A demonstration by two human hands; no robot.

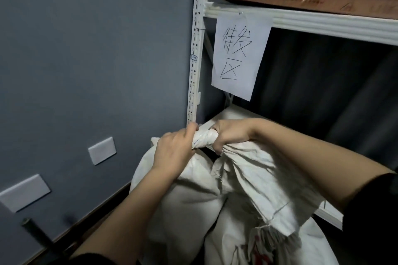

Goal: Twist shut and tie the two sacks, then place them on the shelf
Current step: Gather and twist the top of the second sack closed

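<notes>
A full white woven sack (185,198) stands in front of me, its neck twisted into a tight rope between my hands. My left hand (174,153) is closed on the left end of that twisted neck. Just to the right, my right hand (228,135) grips the same neck, and loose sack cloth (265,183) with a frayed edge drapes down from it. A second white sack (280,245) with red print lies low at the right, partly under the cloth. Behind my hands is the white shelf (234,112) of the metal rack.
The rack's perforated white upright (195,58) stands against a grey wall (92,60). A paper sign (239,54) with handwriting hangs from the upper shelf beam (323,23), which carries a brown board. Blank wall plates (102,150) sit low on the wall. A dark pole (38,232) leans at bottom left.
</notes>
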